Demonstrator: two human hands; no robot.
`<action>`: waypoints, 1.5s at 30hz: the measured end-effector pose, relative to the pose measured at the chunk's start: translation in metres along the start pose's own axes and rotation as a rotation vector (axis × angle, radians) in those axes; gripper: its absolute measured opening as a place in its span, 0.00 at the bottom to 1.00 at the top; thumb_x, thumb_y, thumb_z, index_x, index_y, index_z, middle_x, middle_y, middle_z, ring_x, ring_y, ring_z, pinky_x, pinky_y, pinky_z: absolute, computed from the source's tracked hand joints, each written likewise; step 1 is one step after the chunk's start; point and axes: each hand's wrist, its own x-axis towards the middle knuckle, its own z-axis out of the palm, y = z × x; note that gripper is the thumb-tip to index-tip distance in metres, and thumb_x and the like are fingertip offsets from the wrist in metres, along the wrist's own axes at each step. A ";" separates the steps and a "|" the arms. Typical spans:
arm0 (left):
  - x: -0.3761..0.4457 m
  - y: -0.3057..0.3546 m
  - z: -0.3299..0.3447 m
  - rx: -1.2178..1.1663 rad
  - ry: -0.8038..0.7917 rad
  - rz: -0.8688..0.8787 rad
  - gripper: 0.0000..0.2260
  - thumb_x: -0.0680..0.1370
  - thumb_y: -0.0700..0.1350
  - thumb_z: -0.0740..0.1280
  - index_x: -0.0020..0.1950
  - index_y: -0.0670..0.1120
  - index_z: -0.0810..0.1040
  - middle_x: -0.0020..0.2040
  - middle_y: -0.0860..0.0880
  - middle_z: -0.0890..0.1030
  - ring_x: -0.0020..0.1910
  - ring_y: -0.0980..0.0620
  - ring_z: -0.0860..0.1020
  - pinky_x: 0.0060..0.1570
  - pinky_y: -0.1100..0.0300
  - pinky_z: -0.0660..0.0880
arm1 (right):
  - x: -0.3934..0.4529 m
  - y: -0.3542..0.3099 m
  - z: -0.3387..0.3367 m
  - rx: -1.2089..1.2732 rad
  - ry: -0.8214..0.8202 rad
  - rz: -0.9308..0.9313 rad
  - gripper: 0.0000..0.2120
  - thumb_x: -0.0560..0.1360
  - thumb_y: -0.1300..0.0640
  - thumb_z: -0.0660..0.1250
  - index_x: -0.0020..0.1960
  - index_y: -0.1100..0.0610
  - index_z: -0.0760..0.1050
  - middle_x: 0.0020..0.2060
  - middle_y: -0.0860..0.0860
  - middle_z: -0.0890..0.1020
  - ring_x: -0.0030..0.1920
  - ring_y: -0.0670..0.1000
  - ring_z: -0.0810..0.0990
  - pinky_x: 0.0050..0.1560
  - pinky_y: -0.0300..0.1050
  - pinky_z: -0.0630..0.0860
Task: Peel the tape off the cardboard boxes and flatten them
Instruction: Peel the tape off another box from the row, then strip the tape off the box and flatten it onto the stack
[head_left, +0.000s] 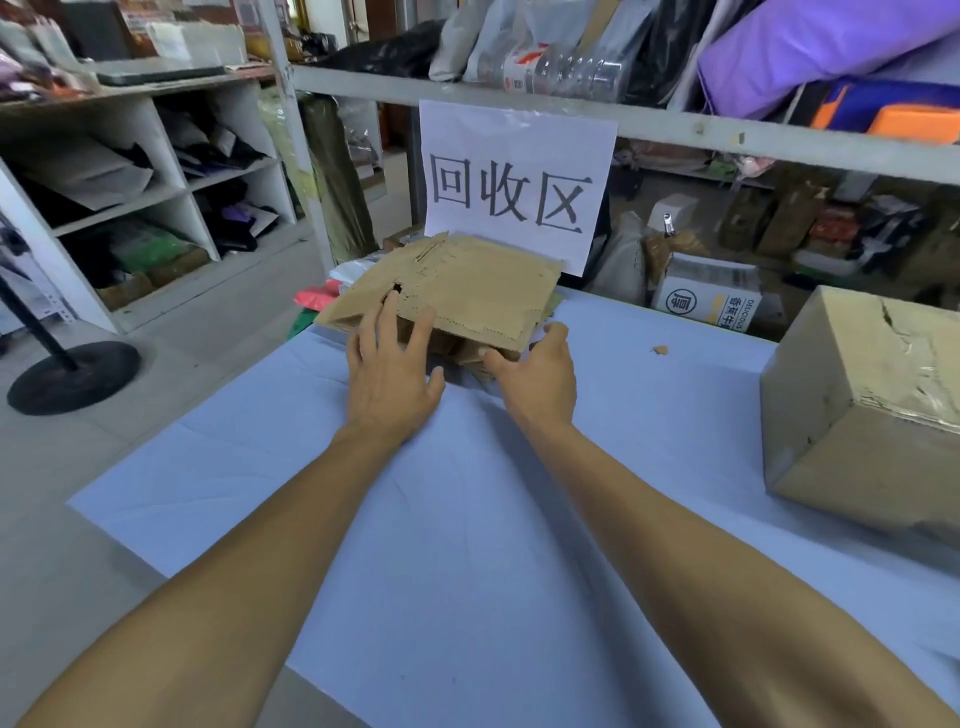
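Where the blue desk (467, 519) meets a white paper sign (514, 176), flattened cardboard (457, 286) stacked at the far edge. Left hand (389, 374) fingers straight, pressing its top. Right hand (540, 379) curled round its near corner. Taped cardboard box (862, 410) upright, far right, well apart.

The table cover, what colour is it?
Light blue table cover, seen in the head view.

Pale grey floor (218, 312). White shelves (171, 171) on the left, full of bags and paper. Black round stand (72, 376) on the floor. Long grey shelf (519, 98) across the back, with a white sign (514, 182) hanging from it. Light blue table (467, 545) in front.
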 end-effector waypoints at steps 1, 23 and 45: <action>0.006 0.000 -0.001 0.013 0.013 0.018 0.32 0.74 0.47 0.70 0.77 0.49 0.65 0.79 0.37 0.58 0.76 0.36 0.57 0.71 0.37 0.60 | 0.003 -0.004 0.001 0.001 0.019 -0.015 0.27 0.74 0.51 0.71 0.67 0.58 0.64 0.57 0.54 0.78 0.54 0.56 0.79 0.49 0.53 0.78; 0.057 -0.032 -0.006 0.168 -0.583 0.114 0.31 0.78 0.42 0.60 0.80 0.60 0.57 0.80 0.49 0.59 0.76 0.40 0.58 0.73 0.46 0.59 | 0.006 0.000 0.044 -0.632 -0.316 -0.531 0.20 0.81 0.52 0.59 0.72 0.54 0.68 0.72 0.48 0.69 0.74 0.61 0.60 0.71 0.57 0.60; 0.039 0.010 -0.035 0.182 -0.651 -0.082 0.23 0.76 0.41 0.61 0.72 0.46 0.69 0.71 0.45 0.70 0.68 0.41 0.69 0.61 0.48 0.73 | -0.039 0.018 0.006 -0.631 -0.456 -0.313 0.36 0.83 0.41 0.49 0.82 0.56 0.38 0.81 0.60 0.38 0.81 0.59 0.38 0.79 0.57 0.40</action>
